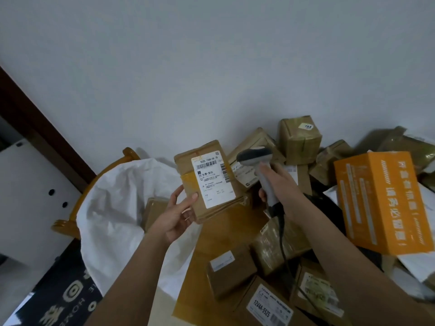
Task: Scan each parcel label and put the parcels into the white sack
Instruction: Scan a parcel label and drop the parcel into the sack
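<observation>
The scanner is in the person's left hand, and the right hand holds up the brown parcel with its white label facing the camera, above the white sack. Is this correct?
Not quite: the hands are swapped. In the head view the right hand grips the scanner, and the left hand holds up the brown parcel. The rest is right: its white label faces the camera, and the parcel is above the white sack.
</observation>
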`<act>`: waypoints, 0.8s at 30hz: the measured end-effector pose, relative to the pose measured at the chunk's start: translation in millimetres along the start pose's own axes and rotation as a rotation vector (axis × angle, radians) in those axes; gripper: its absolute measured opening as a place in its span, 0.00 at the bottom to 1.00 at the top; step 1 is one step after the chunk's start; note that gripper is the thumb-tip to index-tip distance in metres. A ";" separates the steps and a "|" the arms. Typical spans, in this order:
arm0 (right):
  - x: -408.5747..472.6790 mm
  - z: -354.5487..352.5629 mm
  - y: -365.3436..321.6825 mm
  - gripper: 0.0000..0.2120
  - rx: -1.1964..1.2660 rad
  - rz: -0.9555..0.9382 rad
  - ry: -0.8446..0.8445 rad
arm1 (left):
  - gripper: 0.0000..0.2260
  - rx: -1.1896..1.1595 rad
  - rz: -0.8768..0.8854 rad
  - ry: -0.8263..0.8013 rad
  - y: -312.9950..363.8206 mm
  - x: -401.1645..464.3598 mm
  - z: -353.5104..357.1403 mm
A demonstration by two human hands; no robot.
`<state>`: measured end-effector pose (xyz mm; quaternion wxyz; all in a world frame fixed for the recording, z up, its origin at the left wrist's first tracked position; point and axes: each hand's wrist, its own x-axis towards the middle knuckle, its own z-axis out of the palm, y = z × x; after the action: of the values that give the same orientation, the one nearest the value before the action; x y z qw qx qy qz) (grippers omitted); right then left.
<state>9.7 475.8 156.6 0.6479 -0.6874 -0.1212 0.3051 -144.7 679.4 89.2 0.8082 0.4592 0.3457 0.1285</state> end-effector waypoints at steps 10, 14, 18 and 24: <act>-25.9 6.3 -69.5 0.16 0.115 0.014 -0.188 | 0.37 -0.051 0.008 0.213 19.8 15.4 5.3; -28.5 3.0 -80.8 0.17 0.128 0.017 -0.184 | 0.37 -0.054 0.006 0.252 21.2 22.2 9.3; -30.5 -2.5 -86.3 0.17 0.170 0.001 -0.180 | 0.35 -0.043 -0.016 0.273 19.3 29.6 14.7; -27.4 -5.9 -86.8 0.18 0.162 -0.026 -0.173 | 0.35 -0.035 -0.044 0.286 12.0 38.8 16.3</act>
<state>11.5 467.0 247.4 0.6923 -0.6021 -0.1605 0.3639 -104.0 695.7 87.6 0.7611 0.4142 0.4651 0.1810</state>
